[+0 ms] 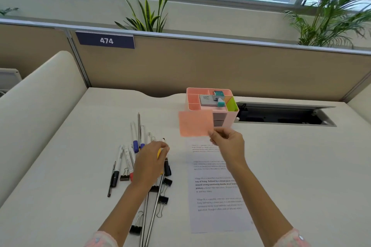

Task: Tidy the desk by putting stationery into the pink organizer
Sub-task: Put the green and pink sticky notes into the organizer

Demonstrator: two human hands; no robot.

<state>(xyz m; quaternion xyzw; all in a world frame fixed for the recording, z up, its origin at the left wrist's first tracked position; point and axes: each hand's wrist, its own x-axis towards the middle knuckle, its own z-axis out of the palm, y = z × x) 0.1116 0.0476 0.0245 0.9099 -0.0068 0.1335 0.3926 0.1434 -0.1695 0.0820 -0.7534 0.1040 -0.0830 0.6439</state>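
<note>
The pink organizer (pixel 232 115) stands at the back of the desk, holding a grey stamp pad (pixel 206 100), a stamp and green sticky notes. My right hand (pixel 226 142) pinches a pink sticky-note pad (pixel 195 124) by its lower right corner, raised in front of the organizer. My left hand (pixel 150 161) hovers low over a scatter of pens (pixel 133 140), with something yellow (pixel 159 153) under its curled fingers; whether it grips it is unclear. Black binder clips (pixel 163 199) and two metal rulers (pixel 154 209) lie near my left wrist.
A printed sheet (pixel 216 196) lies flat on the desk under my right forearm. An open cable hatch (pixel 285 114) sits right of the organizer. A tan partition closes the back, with a white divider on the left.
</note>
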